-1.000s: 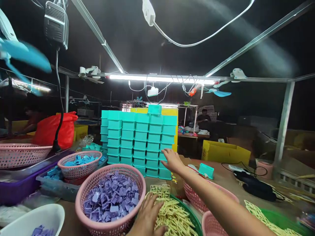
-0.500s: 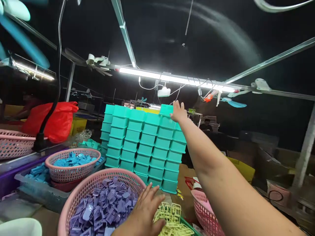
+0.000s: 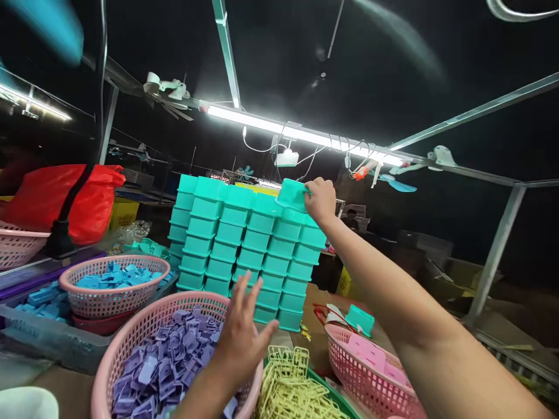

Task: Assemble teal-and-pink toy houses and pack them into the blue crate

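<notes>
My right hand (image 3: 322, 201) reaches out to the top of a wall of stacked teal plastic boxes (image 3: 251, 233). Its fingers grip one teal box (image 3: 292, 195), which is tilted at the top of the stack. My left hand (image 3: 242, 331) hovers with spread fingers over the right rim of a pink basket (image 3: 102, 378), holding nothing. Purple plastic pieces (image 3: 174, 361) fill that basket. Pale yellow plastic frames (image 3: 297, 390) lie in a green container to the right of my left hand.
A pink basket with pink parts (image 3: 371, 361) stands at right, with another teal box (image 3: 360, 320) behind it. On the left are a basket of blue pieces (image 3: 120, 276), a clear bin (image 3: 82, 349) and a red bag (image 3: 65, 201). A black cable (image 3: 82, 180) hangs at left.
My right hand has closed on the top teal box and tipped it. My left hand has risen and moved slightly left. The view has shifted, showing more of the right side.
</notes>
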A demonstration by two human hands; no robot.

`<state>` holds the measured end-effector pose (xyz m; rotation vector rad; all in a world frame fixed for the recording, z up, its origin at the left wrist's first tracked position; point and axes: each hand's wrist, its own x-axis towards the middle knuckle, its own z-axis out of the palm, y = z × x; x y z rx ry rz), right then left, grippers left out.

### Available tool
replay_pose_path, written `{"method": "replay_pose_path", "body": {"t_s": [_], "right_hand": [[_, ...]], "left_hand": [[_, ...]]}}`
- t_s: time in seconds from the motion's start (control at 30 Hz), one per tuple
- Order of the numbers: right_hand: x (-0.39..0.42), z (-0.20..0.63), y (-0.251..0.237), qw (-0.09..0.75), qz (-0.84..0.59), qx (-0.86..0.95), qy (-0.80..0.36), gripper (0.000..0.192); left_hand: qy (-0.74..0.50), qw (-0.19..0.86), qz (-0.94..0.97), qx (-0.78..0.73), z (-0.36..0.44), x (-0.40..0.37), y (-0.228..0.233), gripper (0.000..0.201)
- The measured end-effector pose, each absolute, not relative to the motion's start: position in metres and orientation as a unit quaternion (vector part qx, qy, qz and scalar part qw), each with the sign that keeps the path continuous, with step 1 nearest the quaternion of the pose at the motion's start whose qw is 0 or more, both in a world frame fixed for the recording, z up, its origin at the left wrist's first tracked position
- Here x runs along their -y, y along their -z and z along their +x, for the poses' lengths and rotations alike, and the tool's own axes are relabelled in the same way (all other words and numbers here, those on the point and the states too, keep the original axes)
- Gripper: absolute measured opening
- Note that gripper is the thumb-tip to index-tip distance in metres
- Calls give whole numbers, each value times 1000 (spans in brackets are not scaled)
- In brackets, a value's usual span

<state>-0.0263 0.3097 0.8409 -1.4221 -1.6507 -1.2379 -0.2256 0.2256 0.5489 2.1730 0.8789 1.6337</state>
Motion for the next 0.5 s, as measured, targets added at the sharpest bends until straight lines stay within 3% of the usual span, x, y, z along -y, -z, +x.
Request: {"method": "replay_pose_path", "body": {"t_s": [0.1,0.13,0.2,0.3,0.4,0.5], "right_hand": [[-269,-44,-789,239,-388,792,407,22],[-258,-50,-771,200,-339,846,360,21],[-250,-59,-743,134,-287,912,262,21],[-270,-55,-745,99,-401,881,230,37],[-315,-35,-786,156,-569,747,306,59],[-358,-11,-819,178,-649,657,341,72]], "left_hand": [[-693,-37,649,-313,-241,-227,-591,84],[-690,-50,649,-317,-243,-229,-603,78],[-641,1,688,-340,-243,-235,-616,48],[-569,108,716,-390,-236,-248,-609,18],[-559,152,691,-432,-231,-261,-587,17],[-548,202,677,-447,-230,-275,-569,15]]}}
